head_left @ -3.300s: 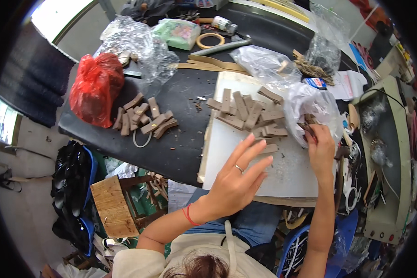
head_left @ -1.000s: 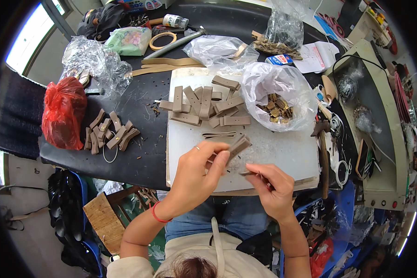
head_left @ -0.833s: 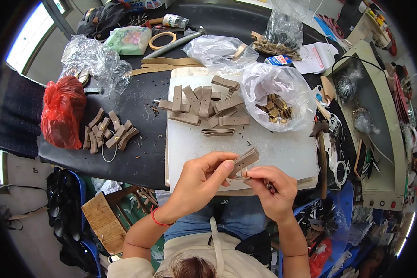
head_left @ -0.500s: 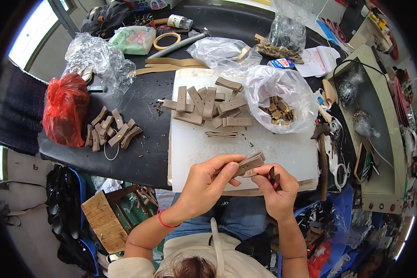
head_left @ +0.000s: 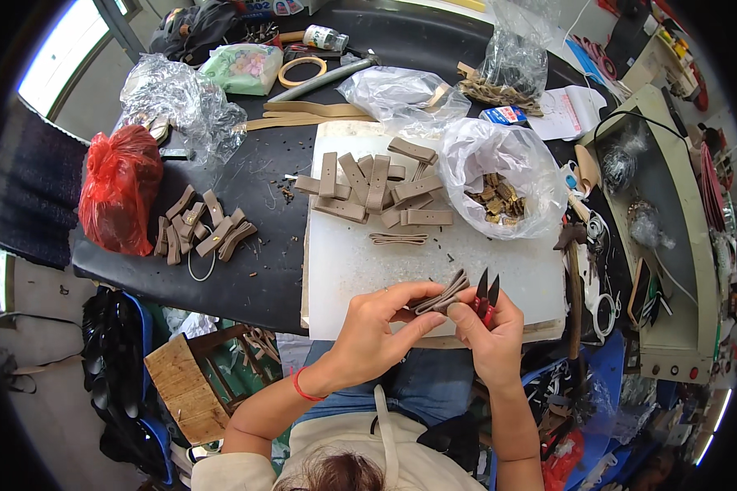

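Note:
A folded taupe strap (head_left: 444,296) is gripped between the fingers and thumb of my left hand (head_left: 382,321), above the near edge of the white board (head_left: 368,282). My right hand (head_left: 493,331) is closed round small red-handled snips (head_left: 487,296), their dark blades apart and pointing away from me. The right thumb and fingertip touch the strap's near end. Beyond my hands, several similar folded straps (head_left: 378,184) lie piled on the board. One flat looped strap (head_left: 398,239) lies by itself in front of the pile.
A clear plastic bag (head_left: 467,155) of brass-coloured metal pieces (head_left: 499,199) stands at the board's right. A hammer (head_left: 574,278) lies along the right edge. More straps (head_left: 201,225) and a red bag (head_left: 121,188) are on the black table at left. A wooden stool (head_left: 190,393) stands below.
The strap has turned in my fingers, now showing its layered edges instead of its flat face. The snips have swung upright in my right hand, with their blades more visible.

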A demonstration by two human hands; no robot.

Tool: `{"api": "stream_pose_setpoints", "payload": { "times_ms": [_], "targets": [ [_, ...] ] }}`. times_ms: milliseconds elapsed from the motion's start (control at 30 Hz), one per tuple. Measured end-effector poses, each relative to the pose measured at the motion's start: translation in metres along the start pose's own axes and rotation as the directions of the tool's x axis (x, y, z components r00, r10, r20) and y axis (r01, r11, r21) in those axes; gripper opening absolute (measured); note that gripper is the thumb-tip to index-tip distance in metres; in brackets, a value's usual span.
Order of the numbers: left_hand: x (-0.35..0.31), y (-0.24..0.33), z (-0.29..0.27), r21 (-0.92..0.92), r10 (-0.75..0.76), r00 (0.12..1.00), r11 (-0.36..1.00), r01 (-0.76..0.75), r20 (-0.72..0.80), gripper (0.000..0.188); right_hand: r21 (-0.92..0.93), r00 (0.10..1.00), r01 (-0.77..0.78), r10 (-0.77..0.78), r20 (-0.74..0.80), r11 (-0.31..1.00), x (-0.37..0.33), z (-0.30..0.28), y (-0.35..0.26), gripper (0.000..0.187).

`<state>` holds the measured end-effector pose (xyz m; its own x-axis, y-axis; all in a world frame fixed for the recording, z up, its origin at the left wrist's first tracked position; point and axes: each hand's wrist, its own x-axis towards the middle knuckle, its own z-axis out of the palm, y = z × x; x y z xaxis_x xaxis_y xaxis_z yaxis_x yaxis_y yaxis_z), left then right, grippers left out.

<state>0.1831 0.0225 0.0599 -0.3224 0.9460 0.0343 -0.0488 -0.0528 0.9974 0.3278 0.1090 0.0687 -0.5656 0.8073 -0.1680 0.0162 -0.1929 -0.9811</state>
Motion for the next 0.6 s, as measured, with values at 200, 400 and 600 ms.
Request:
{"api": "stream_pose_setpoints", "payload": {
  "times_ms": [200,400,600],
  "targets": [
    [-0.005,-0.005,0.004,-0.07,-0.053,0.998,0.996,0.05,-0.036,0.029,0.197,0.986,-0.136,0.113,0.12,0.971,0.008,-0.004,-0.006,0.032],
    [-0.007,0.0,0.007,-0.08,-0.032,0.998,0.996,0.028,-0.049,0.031,0.348,0.976,-0.188,0.135,0.169,0.919,0.007,-0.007,-0.001,0.032],
    [-0.007,0.003,-0.009,-0.217,-0.175,0.972,0.954,0.207,0.159,0.033,0.295,0.957,-0.246,0.182,0.227,0.923,0.009,-0.011,-0.01,0.029]
  ]
}}
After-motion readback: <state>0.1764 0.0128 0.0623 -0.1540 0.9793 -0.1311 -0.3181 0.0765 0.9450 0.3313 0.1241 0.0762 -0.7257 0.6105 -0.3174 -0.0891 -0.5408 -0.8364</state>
